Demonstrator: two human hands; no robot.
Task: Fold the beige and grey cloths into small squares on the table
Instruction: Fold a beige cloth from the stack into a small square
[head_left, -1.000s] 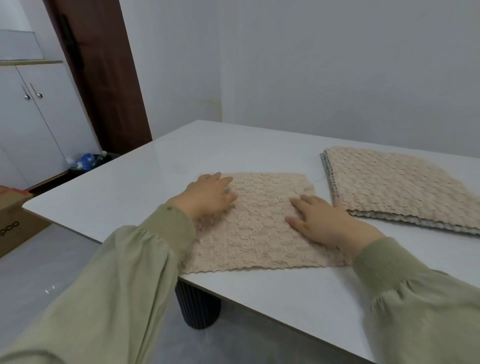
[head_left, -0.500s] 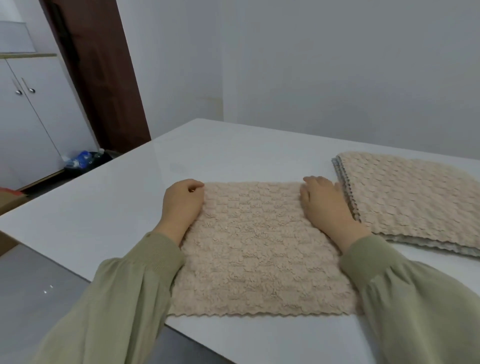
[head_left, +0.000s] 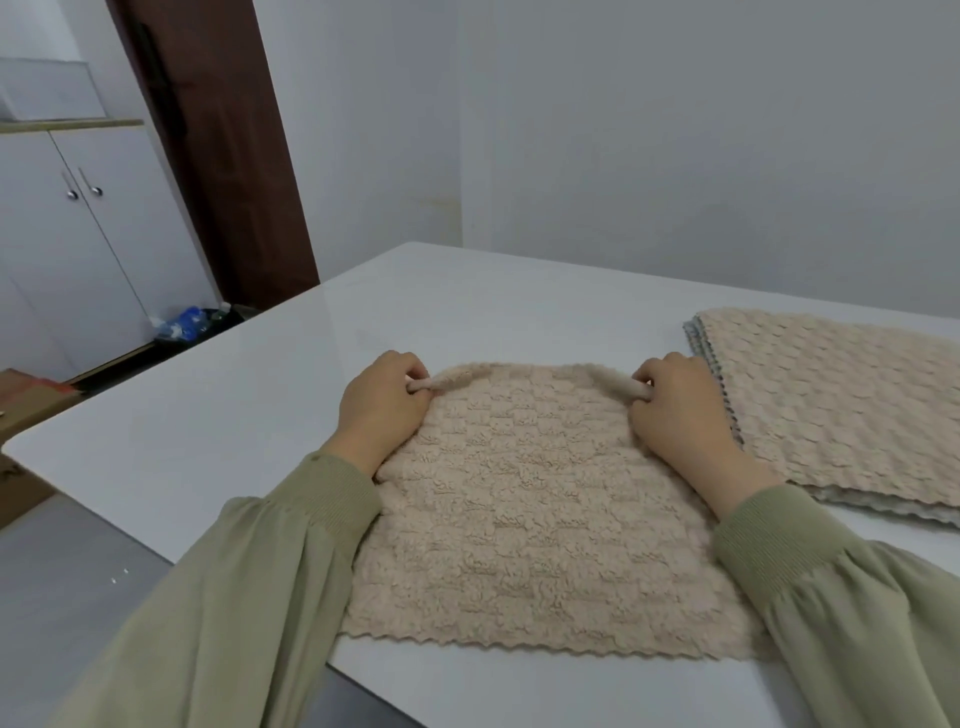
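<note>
A beige textured cloth (head_left: 540, 519) lies spread flat on the white table (head_left: 260, 415) in front of me. My left hand (head_left: 382, 410) pinches its far left corner, which is lifted slightly off the table. My right hand (head_left: 675, 410) pinches the far right corner, also raised a little. To the right lies a stack of cloths (head_left: 841, 410), beige on top with grey edges showing along its left and near sides.
The table's left edge runs diagonally, with grey floor below it. A cardboard box (head_left: 26, 415) stands on the floor at the left. White cabinets (head_left: 78, 234) and a dark wooden door frame (head_left: 228, 156) are behind. A plain wall backs the table.
Both hands slid from the middle of the beige cloth up to its far corners and curled round them. The far edge now lifts slightly.
</note>
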